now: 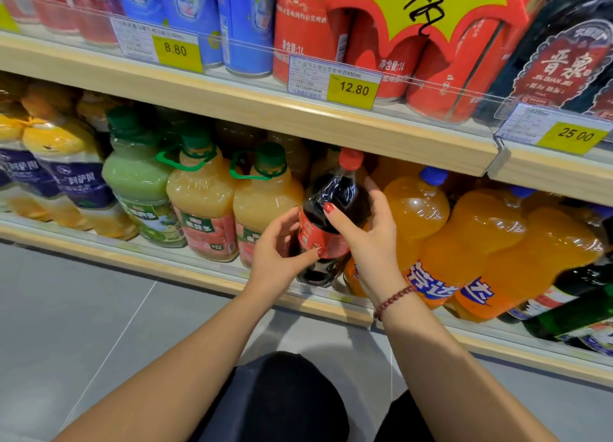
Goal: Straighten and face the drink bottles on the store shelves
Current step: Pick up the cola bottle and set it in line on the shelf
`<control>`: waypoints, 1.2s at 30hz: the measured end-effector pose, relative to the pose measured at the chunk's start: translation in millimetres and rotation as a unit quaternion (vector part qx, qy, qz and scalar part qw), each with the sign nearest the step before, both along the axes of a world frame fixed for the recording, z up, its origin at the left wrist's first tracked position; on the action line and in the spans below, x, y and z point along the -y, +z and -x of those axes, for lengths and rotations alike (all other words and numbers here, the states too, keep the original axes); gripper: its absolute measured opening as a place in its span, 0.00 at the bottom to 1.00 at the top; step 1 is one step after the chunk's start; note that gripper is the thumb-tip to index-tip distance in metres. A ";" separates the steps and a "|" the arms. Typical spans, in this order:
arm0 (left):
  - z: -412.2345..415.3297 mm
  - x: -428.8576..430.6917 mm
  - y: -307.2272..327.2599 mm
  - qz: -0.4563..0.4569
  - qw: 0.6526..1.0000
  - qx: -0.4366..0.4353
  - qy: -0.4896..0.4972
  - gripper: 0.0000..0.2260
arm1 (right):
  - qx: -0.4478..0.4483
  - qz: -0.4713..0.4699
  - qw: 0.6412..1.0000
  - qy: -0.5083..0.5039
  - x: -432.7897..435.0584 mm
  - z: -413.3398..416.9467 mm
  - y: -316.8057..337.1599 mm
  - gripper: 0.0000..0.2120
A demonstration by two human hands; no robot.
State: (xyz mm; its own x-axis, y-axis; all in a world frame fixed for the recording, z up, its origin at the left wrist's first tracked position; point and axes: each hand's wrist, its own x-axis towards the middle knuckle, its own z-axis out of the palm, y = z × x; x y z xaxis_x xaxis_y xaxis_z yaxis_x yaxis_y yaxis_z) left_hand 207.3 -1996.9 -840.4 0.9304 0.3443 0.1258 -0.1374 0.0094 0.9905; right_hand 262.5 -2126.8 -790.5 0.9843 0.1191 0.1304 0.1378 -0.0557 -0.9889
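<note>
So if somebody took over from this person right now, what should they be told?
Left hand: fingers curled round the lower part of the dark plastic cola bottle with red cap and label.
Right hand: grips its shoulder.
The bottle is at the front of the lower wooden shelf, between green-capped pale juice jugs and orange soda bottles.
Done: cannot tell.
To do: face this label forward, let go, check the neighbours.
</note>
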 end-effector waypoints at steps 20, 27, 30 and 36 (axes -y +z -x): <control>3.5 7.5 -15.0 0.021 0.999 -0.043 -0.006 0.34 | 0.047 0.067 0.994 -0.070 -8.9 2.6 -10.8 0.34; 5.7 8.6 -20.7 -0.029 0.993 -0.075 -0.089 0.40 | 0.089 0.042 0.990 -0.098 11.0 28.7 -17.4 0.35; 3.3 9.0 -20.0 -0.056 0.989 -0.073 -0.114 0.43 | 0.090 0.039 0.990 -0.096 15.8 32.6 -13.6 0.35; -5.9 1.6 -7.8 -0.101 0.977 -0.039 -0.185 0.45 | 0.098 0.009 0.992 -0.072 25.5 36.9 7.8 0.35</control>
